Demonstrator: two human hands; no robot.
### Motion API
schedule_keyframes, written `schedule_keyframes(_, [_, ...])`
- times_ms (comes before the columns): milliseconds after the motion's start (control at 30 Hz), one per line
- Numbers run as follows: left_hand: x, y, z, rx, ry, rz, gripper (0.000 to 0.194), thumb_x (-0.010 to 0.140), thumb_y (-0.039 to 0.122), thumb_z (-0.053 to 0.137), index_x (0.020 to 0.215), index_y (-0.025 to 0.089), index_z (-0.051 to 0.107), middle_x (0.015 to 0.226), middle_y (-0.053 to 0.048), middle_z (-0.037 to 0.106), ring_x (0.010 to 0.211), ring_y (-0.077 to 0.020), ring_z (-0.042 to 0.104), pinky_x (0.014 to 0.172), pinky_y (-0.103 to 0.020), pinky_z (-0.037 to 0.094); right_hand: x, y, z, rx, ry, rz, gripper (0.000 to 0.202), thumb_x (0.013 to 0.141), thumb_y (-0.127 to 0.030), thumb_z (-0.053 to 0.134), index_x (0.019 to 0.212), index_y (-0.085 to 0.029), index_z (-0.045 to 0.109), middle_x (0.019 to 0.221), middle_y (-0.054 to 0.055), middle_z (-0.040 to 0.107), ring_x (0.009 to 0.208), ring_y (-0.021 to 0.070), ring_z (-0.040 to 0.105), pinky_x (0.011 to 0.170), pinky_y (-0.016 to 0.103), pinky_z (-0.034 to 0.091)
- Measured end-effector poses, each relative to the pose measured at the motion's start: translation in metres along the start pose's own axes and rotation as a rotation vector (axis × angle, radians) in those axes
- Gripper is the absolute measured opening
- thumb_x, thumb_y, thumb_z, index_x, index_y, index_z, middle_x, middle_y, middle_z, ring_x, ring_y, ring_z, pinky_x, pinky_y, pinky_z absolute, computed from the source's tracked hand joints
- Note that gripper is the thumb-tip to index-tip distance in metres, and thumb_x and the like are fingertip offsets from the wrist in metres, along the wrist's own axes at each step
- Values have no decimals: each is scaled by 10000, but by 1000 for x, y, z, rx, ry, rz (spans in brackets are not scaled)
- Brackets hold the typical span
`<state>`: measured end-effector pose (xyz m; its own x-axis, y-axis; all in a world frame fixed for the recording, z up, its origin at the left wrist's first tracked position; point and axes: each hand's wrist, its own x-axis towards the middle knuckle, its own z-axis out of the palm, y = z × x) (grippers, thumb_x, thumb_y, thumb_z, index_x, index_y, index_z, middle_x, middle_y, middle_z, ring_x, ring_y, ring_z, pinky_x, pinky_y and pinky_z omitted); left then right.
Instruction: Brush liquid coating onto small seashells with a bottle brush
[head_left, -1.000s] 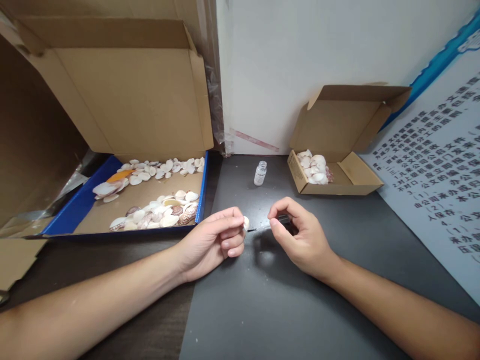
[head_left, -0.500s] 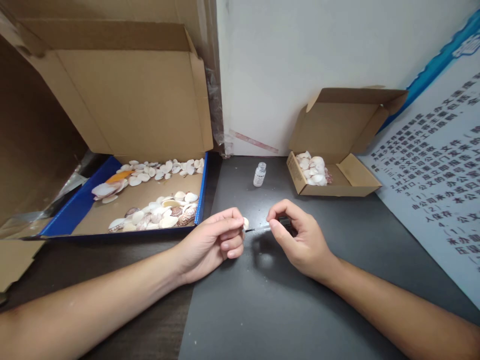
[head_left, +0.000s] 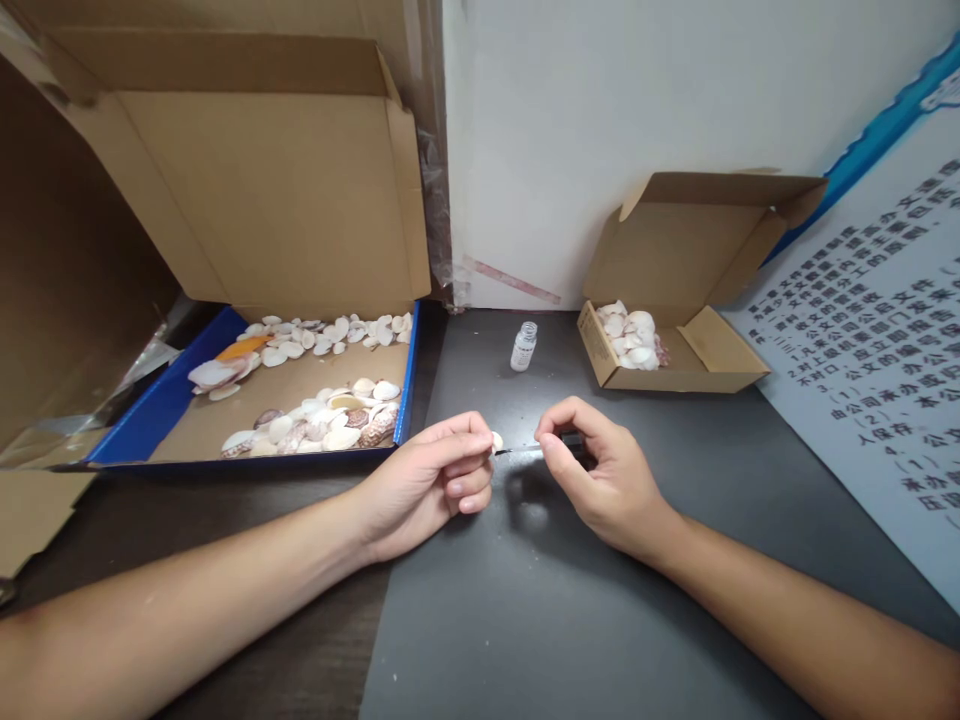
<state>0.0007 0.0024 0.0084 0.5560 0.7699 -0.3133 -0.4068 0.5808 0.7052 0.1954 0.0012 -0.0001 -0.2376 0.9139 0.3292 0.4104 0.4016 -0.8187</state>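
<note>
Between thumb and fingertips my left hand (head_left: 442,465) pinches a small pale seashell (head_left: 497,441), most of it hidden by the fingers. Facing it, my right hand (head_left: 592,460) is closed on a thin brush (head_left: 521,449) with a clear shaft and a dark tip. The brush's black cap-like end (head_left: 574,440) shows behind the fingers. Its tip is at the lower edge of the shell; whether they touch I cannot tell. Beyond the hands a small clear glass bottle (head_left: 523,348) with a white label stands upright and uncapped.
On the left lies an open blue-edged cardboard box (head_left: 172,420) with seashells in two groups. A smaller open cardboard box (head_left: 675,380) at the back right holds white shells. A printed sheet (head_left: 862,330) lies along the right. A dark grey mat (head_left: 480,620) covers the tabletop.
The view has shifted slightly. The shell and brush tip remain close together, with the shell turned a little in my left fingers. Both hands keep their grips.
</note>
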Motion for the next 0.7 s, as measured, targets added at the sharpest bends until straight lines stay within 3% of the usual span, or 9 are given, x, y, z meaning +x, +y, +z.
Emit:
schedule_keyframes(300, [0, 0, 1, -7, 11, 1, 233, 947, 169, 546, 721, 167, 492, 560, 83, 272, 494, -66, 196, 493, -181, 305, 0, 1, -1, 7, -51, 12, 101, 889, -223, 503, 793, -213, 532, 667, -5, 548, 616, 140, 515, 517, 235, 383])
schedule_keyframes(700, [0, -1, 1, 4, 7, 19, 195, 942, 180, 565, 752, 172, 518, 549, 89, 242, 492, -64, 209, 497, -177, 301, -1, 1, -2, 26, -1, 36, 163, 913, -270, 496, 773, -206, 550, 595, -43, 475, 518, 106, 429, 482, 217, 344])
